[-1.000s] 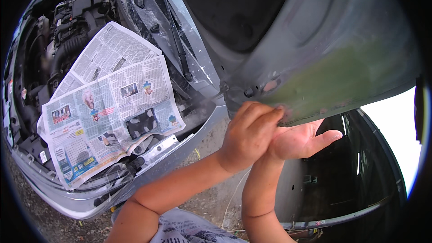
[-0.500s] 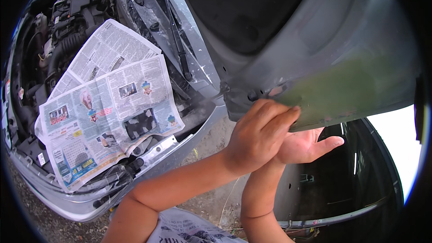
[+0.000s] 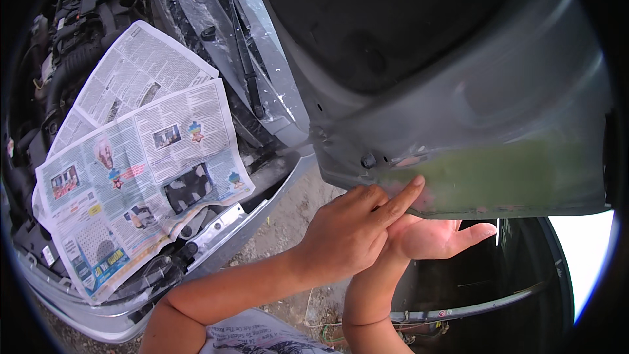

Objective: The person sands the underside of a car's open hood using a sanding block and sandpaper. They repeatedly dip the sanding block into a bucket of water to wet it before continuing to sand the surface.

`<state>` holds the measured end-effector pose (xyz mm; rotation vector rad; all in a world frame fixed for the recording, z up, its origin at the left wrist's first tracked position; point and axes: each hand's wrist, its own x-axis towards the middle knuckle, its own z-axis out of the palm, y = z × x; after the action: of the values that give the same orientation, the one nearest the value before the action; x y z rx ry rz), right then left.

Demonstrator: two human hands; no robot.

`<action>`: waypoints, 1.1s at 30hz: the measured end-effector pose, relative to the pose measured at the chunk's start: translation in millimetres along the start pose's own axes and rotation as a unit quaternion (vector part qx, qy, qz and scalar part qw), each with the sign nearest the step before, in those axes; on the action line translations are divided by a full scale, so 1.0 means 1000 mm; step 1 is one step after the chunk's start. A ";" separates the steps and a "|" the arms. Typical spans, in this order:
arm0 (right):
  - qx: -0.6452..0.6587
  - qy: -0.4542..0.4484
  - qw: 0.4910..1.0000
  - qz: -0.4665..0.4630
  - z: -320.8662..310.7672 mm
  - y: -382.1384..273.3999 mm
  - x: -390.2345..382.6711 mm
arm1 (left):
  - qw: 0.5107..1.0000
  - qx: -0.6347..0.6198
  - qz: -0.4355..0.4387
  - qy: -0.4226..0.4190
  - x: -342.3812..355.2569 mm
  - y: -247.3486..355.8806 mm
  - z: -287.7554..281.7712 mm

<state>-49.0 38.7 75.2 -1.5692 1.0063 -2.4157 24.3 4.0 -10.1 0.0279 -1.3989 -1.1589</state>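
Observation:
A grey car panel point(image 3: 524, 111) with an olive-green patch point(image 3: 511, 180) along its lower part spreads across the upper right. The extended index finger of my left hand point(image 3: 347, 229) touches the panel at the patch's left end, and its other fingers look bent, with nothing visible in them. Under the panel's lower edge is my right hand point(image 3: 429, 239), palm up with the thumb stretched out to the right. The panel edge hides its fingertips. My left hand partly overlaps my right wrist area.
Printed newspaper sheets point(image 3: 137, 170) lie over the open engine bay point(image 3: 78, 52) at the left. A grey body edge point(image 3: 262, 223) borders the bay. Dark glass point(image 3: 472, 275) with a silver strip point(image 3: 472, 311) is below the panel. Rough ground point(image 3: 282, 216) shows between.
My left hand has moved lower and left along the panel, its index finger now straighter. The panel's lower edge and my right hand appear lower in view as the view shifts.

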 end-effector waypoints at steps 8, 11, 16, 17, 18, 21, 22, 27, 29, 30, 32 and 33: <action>-0.052 0.102 0.993 -0.027 0.013 0.002 -0.001 | 0.993 0.025 0.010 -0.112 0.006 -0.014 -0.010; -0.061 0.121 0.990 -0.034 0.015 0.002 -0.001 | 0.991 0.010 0.009 -0.133 0.006 -0.014 -0.015; -0.033 0.042 0.998 -0.031 0.006 0.000 -0.001 | 0.983 -0.065 -0.050 -0.167 0.004 -0.012 -0.022; -0.030 0.038 0.998 -0.033 0.007 0.000 -0.001 | 0.979 -0.077 -0.059 -0.178 0.004 -0.012 -0.023; -0.040 0.077 0.995 -0.043 0.015 0.003 -0.002 | 0.976 -0.088 -0.069 -0.189 0.002 -0.012 -0.024; -0.105 0.152 0.980 -0.077 0.023 0.007 -0.001 | 0.974 -0.098 -0.071 -0.189 -0.006 -0.018 -0.021; -0.132 0.171 0.972 -0.089 0.024 0.007 -0.001 | 0.973 -0.095 -0.083 -0.195 -0.008 -0.018 -0.022; -0.060 0.073 0.994 -0.053 0.007 0.002 -0.002 | 0.968 -0.050 -0.129 -0.209 -0.019 -0.026 -0.024; -0.062 0.067 0.994 -0.053 0.007 0.002 -0.002 | 0.975 -0.023 -0.122 -0.185 -0.021 -0.027 -0.022; -0.060 0.050 0.996 -0.049 0.005 0.002 -0.002 | 0.978 -0.009 -0.119 -0.173 -0.021 -0.026 -0.022; -0.057 0.028 0.997 -0.046 0.003 0.003 -0.002 | 0.989 -0.016 -0.061 -0.136 -0.012 -0.019 -0.021; -0.054 0.026 0.997 -0.046 0.002 0.001 -0.002 | 0.992 -0.022 -0.031 -0.119 -0.006 -0.014 -0.020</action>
<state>-46.5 37.3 73.6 -1.6289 1.1158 -2.5154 32.7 -10.6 -28.3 -0.1023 -1.5902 -1.2770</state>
